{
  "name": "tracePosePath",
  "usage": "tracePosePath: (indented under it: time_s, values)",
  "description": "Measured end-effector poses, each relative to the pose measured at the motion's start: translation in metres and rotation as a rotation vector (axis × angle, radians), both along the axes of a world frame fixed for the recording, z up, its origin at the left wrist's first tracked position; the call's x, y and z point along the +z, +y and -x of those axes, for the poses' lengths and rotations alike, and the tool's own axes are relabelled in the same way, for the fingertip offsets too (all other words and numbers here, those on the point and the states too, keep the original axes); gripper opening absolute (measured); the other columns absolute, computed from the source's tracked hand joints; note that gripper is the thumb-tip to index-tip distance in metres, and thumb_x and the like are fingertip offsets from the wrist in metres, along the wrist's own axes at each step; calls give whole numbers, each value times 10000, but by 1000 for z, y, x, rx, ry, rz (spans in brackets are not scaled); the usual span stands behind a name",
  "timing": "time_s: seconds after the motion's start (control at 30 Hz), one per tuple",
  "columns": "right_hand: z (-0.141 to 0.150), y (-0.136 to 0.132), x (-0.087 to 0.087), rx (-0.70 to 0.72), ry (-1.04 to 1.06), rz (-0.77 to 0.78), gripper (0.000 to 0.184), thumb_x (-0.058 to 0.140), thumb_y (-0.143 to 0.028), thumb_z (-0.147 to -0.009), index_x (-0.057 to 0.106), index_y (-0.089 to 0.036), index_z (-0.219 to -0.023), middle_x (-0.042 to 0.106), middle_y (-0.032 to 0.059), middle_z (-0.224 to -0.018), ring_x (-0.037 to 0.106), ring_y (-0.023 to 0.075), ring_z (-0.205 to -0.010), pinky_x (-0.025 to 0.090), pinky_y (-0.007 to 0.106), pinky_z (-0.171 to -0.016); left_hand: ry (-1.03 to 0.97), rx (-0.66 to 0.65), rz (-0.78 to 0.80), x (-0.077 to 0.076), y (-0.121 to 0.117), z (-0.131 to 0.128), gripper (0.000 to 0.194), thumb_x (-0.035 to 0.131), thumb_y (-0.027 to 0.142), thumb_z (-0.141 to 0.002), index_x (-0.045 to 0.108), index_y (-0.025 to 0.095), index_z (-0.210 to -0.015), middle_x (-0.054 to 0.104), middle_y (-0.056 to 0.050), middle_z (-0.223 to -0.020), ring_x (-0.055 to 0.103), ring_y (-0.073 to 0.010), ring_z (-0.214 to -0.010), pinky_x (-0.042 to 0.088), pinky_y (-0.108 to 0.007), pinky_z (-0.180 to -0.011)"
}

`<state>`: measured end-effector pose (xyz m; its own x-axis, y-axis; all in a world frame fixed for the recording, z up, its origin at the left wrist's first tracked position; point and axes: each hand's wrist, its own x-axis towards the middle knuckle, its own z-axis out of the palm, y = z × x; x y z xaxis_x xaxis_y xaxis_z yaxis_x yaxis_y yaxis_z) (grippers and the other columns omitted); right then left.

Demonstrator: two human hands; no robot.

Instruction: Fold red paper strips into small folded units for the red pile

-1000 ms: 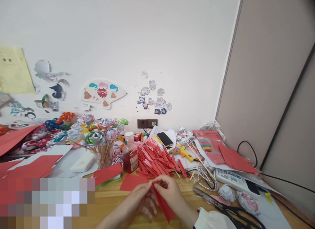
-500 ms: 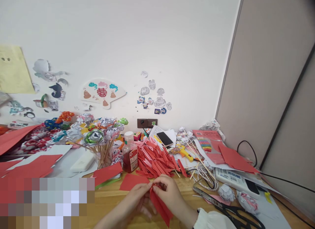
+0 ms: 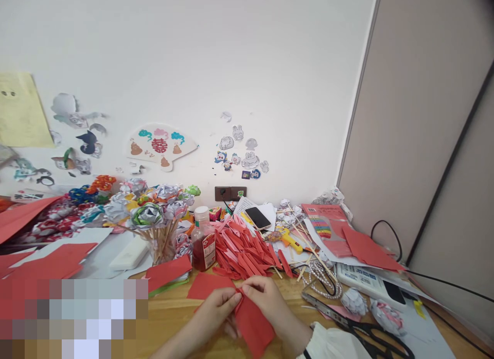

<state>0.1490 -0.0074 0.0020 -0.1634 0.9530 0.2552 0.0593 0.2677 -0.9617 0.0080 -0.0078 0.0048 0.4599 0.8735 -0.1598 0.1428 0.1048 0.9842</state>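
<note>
Between my two hands is a sheet of red paper (image 3: pixel 254 328), pinched at its upper end and hanging down toward me. My left hand (image 3: pixel 221 307) grips its top edge between thumb and forefinger; the other fingers curl behind the paper, partly hidden. Thumb and fingers of my right hand (image 3: pixel 266 300) press on the same top edge, close to my left thumb. A small fold shows where the fingertips meet. Just beyond my hands, another red paper piece (image 3: pixel 210 286) lies flat on the wooden table (image 3: pixel 165 318).
Behind my hands lies a heap of folded red paper strips (image 3: pixel 245 248), beside a bottle (image 3: pixel 204 240). Right of it are a yellow glue gun (image 3: pixel 291 240), a phone (image 3: pixel 258 218), bead strings (image 3: pixel 322 279) and large scissors (image 3: pixel 355 325). Paper flowers (image 3: pixel 148 212) and sticks (image 3: pixel 160 245) stand left.
The red paper has opened out and now shows a broader face below my hands. My fingers have shifted slightly along its pinched top edge.
</note>
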Motion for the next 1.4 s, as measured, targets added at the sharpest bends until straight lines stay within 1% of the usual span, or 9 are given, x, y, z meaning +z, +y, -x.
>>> tracePosePath:
  time_s: [0.13,0.23,0.4,0.53,0.7,0.87,1.07,1.27,1.4]
  values:
    - [-2,3,-3,-10,-3,45,139,610,-261,-624,629,-128,-656,622,26,-626,558,149,-615,418,236,-582,-14,-43,49,2,-2,2,384,470,549,-645,422,169,-669,548,41,-420,586,-148,-392,416,-203,-363]
    - [-4,5,-3,23,9,62,120,622,-228,-599,627,-119,-651,624,32,-627,559,149,-608,420,239,-583,-66,-75,104,4,-2,4,363,557,495,-610,427,164,-683,561,42,-485,617,-158,-448,442,-205,-397]
    - [-3,6,-4,-49,23,33,129,622,-237,-597,620,-118,-646,625,44,-641,565,163,-632,427,256,-608,-119,-54,94,4,-1,3,355,674,379,-531,458,152,-699,546,51,-557,634,-159,-527,457,-199,-453]
    - [-3,6,-5,-65,34,59,180,642,-281,-578,620,-121,-658,627,48,-657,571,171,-647,430,259,-613,-84,5,0,-2,2,0,296,631,375,-574,478,145,-680,526,58,-487,583,-120,-437,429,-196,-410]
    - [-5,6,-4,-67,31,86,187,655,-284,-566,610,-124,-651,622,41,-648,569,168,-644,429,258,-610,-66,-22,-80,-7,3,-1,214,542,338,-662,501,135,-717,536,46,-449,512,-81,-382,408,-197,-415]
    - [-4,4,-2,-68,50,93,178,661,-268,-560,600,-123,-642,613,33,-623,563,160,-619,423,257,-596,-126,-18,-28,1,0,-2,301,594,331,-594,483,150,-807,570,25,-554,551,-110,-433,423,-213,-410]
    - [-2,5,-6,-66,47,91,182,666,-255,-553,600,-110,-640,620,48,-630,565,161,-610,425,262,-588,-23,63,35,7,-1,-2,358,469,520,-638,434,167,-690,544,27,-404,560,-139,-390,414,-219,-371]
    - [0,5,-9,-55,12,86,182,671,-250,-546,620,-106,-645,632,57,-637,575,167,-612,433,264,-585,22,96,9,9,-1,-2,270,511,426,-600,452,163,-612,553,30,-405,540,-120,-359,393,-206,-354]
    - [2,5,-11,-41,-26,63,177,662,-264,-561,636,-113,-650,633,51,-635,571,158,-601,435,257,-574,-23,147,45,13,-2,-2,244,461,417,-611,445,173,-606,525,43,-363,551,-138,-370,388,-209,-349]
